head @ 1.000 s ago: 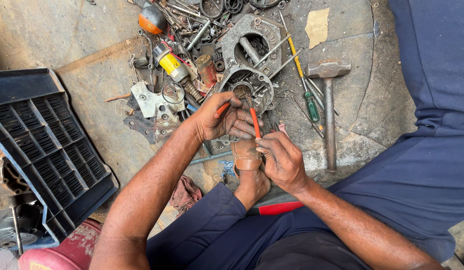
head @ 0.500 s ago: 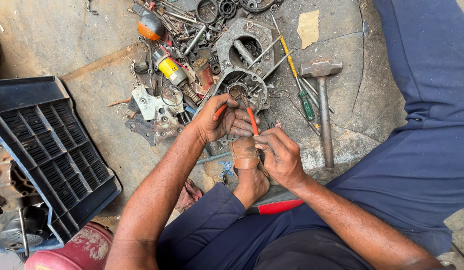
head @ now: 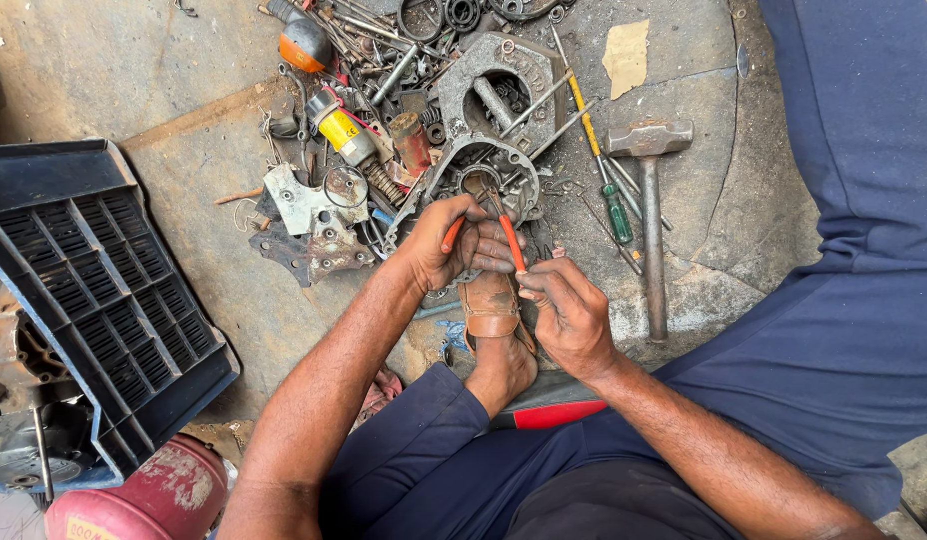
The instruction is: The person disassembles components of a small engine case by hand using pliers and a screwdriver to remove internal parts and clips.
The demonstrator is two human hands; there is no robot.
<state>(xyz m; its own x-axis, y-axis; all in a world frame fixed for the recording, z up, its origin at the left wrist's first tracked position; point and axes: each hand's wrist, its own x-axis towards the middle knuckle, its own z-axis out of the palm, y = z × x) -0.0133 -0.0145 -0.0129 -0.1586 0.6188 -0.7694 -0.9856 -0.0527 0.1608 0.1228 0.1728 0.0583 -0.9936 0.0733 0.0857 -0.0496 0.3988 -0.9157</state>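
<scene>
Left hand (head: 446, 243) grips orange-handled pliers (head: 508, 240); jaws point away.

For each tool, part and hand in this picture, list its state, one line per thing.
Left hand: closed around the orange-handled pliers.
Right hand: fingers pinched beside the pliers' handle.
Hammer: lying flat on the ground, untouched.
Green-handled screwdriver: lying flat beside the hammer.
Black crate: tilted on its side.
Metal engine casing: lying open on the ground.

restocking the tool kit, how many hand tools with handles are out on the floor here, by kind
hammer: 1
screwdriver, yellow-and-green handle: 1
orange-handled pliers, held by the left hand with the right hand at one handle: 1
total: 3
</scene>
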